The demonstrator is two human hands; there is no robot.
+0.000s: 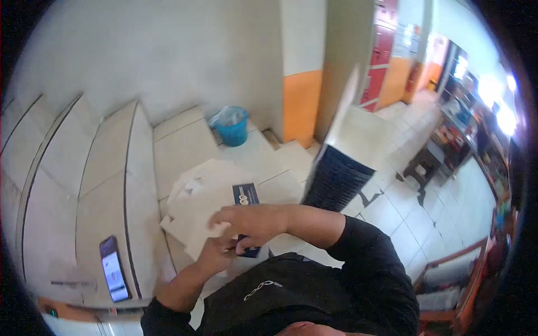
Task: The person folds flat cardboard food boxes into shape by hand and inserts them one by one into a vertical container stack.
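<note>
My left hand (216,256) is closed, its fingertips together at the lower edge of a dark blue printed piece (245,193) with white marks. What it pinches, if anything, is too small to make out. Just above, my right hand (255,223) reaches across the same dark piece and covers its middle. Its fingers point left, apart from the thumb, and they are slightly blurred. Under both hands lie several overlapping cream paper sheets (193,210), spread over the tiled surface.
A phone (115,270) with a lit screen lies on a tiled step at left. Behind the sheets stands a blue bucket (231,129) with pale contents. A dark textured panel (339,179) rises at right. Farther right are a dark stool (423,165) and red lockers (381,47).
</note>
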